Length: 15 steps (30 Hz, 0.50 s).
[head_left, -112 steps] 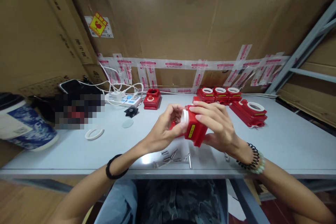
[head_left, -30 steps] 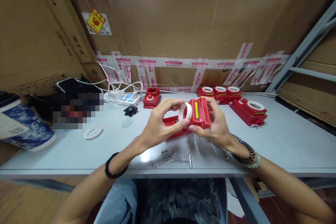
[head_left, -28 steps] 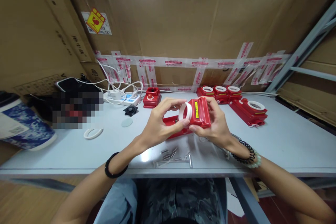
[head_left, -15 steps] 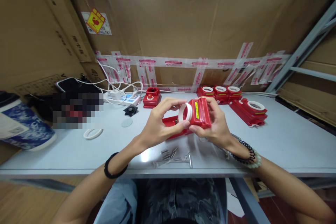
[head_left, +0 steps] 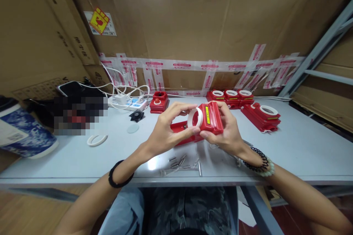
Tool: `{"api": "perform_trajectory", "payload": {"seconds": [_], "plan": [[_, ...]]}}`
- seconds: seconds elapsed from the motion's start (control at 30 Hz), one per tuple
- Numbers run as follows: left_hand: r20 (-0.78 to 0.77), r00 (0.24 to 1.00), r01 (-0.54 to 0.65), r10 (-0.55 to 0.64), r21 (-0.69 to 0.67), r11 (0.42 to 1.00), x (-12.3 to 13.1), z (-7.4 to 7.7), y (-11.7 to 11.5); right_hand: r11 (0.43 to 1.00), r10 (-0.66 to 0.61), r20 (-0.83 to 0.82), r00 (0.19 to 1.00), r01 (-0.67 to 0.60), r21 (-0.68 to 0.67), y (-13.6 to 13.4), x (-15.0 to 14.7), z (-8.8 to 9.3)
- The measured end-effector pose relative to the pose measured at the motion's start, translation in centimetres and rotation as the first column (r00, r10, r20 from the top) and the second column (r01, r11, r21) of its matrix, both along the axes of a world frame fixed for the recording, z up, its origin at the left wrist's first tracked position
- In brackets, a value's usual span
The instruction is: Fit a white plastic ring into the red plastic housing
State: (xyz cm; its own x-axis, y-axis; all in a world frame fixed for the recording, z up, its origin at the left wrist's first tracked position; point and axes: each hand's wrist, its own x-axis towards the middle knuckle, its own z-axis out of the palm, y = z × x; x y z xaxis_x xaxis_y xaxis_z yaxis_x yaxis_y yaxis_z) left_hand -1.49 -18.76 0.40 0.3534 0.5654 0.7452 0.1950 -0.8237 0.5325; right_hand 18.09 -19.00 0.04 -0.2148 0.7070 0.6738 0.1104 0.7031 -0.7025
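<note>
Head camera: I'm watching the left hand (head_left: 165, 129) pinching the white ring (head_left: 200, 115) and the right hand (head_left: 231, 129) clasping the red box (head_left: 216, 120) above the table (head_left: 281, 158); uneven pressure could be leaving the ring crooked.

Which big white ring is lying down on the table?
The white ring between the blue-and-white cup and the pale round disc. Four others sit on red boxes, and the last ring is in the left hand.

Tall brown cardboard (head_left: 179, 18) behind a pale tabletop (head_left: 309, 150), grey metal frame (head_left: 314, 55) at right, wood-toned floor (head_left: 24, 213) lower left
</note>
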Motion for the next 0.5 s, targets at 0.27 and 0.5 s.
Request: {"api": "perform_trajectory", "payload": {"seconds": [0.27, 0.5], "plan": [[-0.061, 0.998, 0.04, -0.034, 0.103, 0.994, -0.3, 0.6, -0.2, 0.992, 0.084, -0.05, 0.995, -0.088, -0.093, 0.1, 0.3, 0.0], [-0.135, 0.976, 0.182, -0.171, 0.075, 0.98, -0.6, 1.0, -0.5, 0.977, 0.103, -0.052, 0.993, -0.111, -0.182, 0.5, 0.5, 0.2]]}}
